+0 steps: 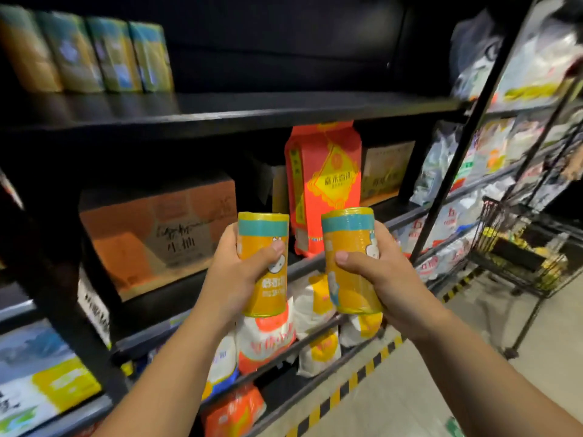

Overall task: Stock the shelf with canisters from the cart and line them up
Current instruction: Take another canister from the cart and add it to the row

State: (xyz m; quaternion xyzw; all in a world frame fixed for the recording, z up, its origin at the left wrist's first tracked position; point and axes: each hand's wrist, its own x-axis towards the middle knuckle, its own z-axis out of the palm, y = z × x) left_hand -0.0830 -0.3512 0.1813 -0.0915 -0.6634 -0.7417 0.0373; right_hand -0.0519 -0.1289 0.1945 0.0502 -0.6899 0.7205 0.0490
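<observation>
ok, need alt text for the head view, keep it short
Two orange, teal-banded canisters held roughly upright before dark store shelves: the left canister in the left hand, the right canister in the right hand. Four blurred containers stand at the left end of the upper shelf; a wire cart stands at right.

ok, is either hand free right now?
No, the left hand grips the left canister and the right hand grips the right canister.
</observation>
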